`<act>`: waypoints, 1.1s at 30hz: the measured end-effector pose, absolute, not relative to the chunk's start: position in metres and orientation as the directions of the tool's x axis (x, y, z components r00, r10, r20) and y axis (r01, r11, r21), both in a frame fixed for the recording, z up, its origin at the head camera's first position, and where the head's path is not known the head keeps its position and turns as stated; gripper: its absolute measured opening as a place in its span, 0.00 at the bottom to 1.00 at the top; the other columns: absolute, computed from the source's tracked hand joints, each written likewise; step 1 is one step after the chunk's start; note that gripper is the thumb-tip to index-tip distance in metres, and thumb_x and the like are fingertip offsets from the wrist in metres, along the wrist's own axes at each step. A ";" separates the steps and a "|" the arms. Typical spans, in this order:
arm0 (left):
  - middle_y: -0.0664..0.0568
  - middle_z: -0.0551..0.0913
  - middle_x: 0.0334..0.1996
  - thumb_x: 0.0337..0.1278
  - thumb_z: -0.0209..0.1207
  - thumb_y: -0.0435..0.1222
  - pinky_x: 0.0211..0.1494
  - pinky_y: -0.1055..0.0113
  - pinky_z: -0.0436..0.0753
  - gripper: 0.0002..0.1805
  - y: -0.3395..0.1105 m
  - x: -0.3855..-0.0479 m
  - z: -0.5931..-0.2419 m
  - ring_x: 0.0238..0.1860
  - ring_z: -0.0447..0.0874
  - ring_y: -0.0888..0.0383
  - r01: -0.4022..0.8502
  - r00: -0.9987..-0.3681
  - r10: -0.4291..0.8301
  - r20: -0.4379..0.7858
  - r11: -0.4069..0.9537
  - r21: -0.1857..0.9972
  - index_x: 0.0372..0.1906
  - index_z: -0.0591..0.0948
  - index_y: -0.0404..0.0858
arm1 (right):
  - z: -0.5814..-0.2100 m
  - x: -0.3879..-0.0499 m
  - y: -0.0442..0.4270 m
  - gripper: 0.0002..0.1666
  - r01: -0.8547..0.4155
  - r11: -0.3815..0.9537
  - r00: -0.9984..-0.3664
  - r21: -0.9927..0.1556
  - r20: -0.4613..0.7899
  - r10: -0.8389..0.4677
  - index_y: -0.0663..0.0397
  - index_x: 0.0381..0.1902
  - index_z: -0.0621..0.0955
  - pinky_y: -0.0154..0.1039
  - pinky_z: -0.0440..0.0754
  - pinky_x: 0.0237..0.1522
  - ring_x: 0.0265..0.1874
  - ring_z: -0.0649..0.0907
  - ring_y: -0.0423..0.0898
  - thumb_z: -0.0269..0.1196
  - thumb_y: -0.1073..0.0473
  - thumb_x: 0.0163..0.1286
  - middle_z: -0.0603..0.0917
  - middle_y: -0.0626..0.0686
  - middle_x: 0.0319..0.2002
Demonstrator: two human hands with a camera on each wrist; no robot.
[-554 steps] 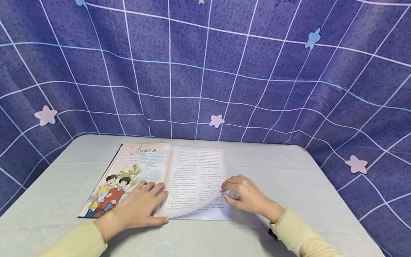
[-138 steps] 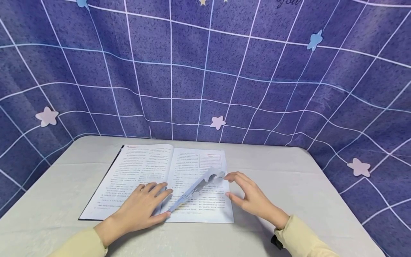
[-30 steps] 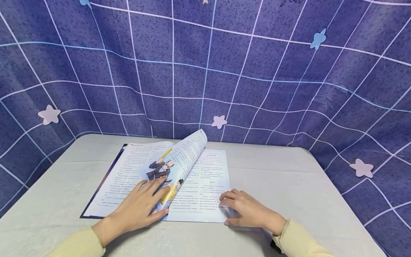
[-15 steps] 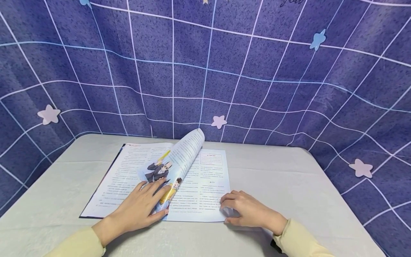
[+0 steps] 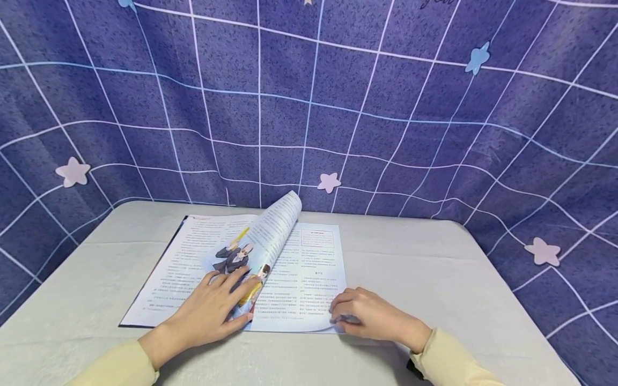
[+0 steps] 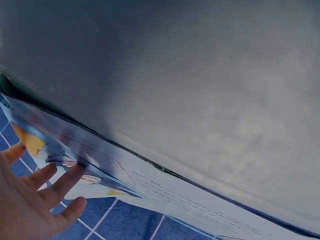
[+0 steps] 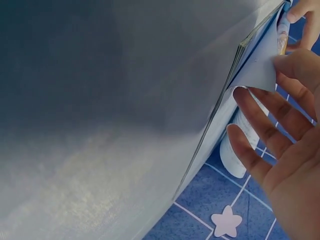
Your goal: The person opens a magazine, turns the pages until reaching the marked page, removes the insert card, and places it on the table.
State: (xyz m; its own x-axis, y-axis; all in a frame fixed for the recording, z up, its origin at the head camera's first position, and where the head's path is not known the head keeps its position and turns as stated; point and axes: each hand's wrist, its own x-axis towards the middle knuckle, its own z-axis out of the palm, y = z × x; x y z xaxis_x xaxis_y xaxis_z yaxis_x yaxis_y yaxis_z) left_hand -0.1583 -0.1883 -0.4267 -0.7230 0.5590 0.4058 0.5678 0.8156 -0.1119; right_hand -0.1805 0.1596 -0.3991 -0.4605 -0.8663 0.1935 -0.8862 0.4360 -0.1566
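Observation:
An open magazine [image 5: 169, 268] lies on the table in the head view. My left hand [image 5: 205, 311] rests on it near the spine with spread fingers, over the lower part of an illustrated page [image 5: 277, 222] that stands curled up and leans left. At the lower right corner my right hand [image 5: 372, 316] pinches the right-hand page [image 5: 309, 300], whose corner bends upward. The right wrist view shows that lifted page corner [image 7: 257, 67] between thumb and fingers. In the left wrist view, the left hand's fingers [image 6: 62, 185] lie relaxed against the illustrated page.
A pale cloth covers the table [image 5: 410, 257]. Behind it hangs a blue curtain [image 5: 386, 107] with a white grid and star shapes. The curled page's top rises in front of the curtain.
The illustrated page has tipped further left over the last second. My right hand has lifted the right-hand page's corner. Earlier, different pages were showing; the left hand stays nearly in place.

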 end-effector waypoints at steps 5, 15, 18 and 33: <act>0.44 0.71 0.59 0.49 0.53 0.60 0.53 0.45 0.69 0.36 -0.189 -0.159 -0.427 0.47 0.76 0.42 0.562 -0.724 0.556 0.408 0.819 -0.119 0.65 0.66 0.54 | -0.401 -0.183 0.158 0.04 -0.906 0.394 -0.420 -0.153 0.229 -0.878 0.48 0.29 0.83 0.29 0.75 0.40 0.38 0.79 0.37 0.65 0.61 0.53 0.83 0.43 0.37; 0.44 0.71 0.59 0.46 0.53 0.62 0.46 0.47 0.71 0.36 -0.191 -0.160 -0.425 0.40 0.77 0.42 0.540 -0.723 0.555 0.412 0.825 -0.164 0.64 0.67 0.57 | -0.402 -0.184 0.157 0.04 -0.919 0.364 -0.393 -0.153 0.254 -0.884 0.49 0.26 0.82 0.26 0.73 0.37 0.36 0.79 0.36 0.65 0.64 0.51 0.84 0.42 0.35; 0.44 0.70 0.59 0.47 0.53 0.62 0.45 0.47 0.72 0.36 -0.192 -0.160 -0.425 0.40 0.76 0.42 0.533 -0.727 0.555 0.404 0.827 -0.177 0.64 0.67 0.58 | -0.402 -0.184 0.156 0.04 -0.917 0.365 -0.396 -0.160 0.252 -0.883 0.48 0.25 0.81 0.26 0.73 0.37 0.35 0.78 0.35 0.66 0.63 0.50 0.83 0.42 0.35; 0.45 0.67 0.63 0.47 0.54 0.57 0.55 0.43 0.66 0.32 -0.192 -0.162 -0.426 0.57 0.68 0.42 0.607 -0.673 0.610 0.418 0.779 -0.158 0.58 0.73 0.49 | -0.405 -0.184 0.155 0.06 -0.903 0.387 -0.426 -0.188 0.260 -0.867 0.46 0.23 0.80 0.26 0.73 0.37 0.36 0.78 0.35 0.67 0.62 0.48 0.83 0.42 0.35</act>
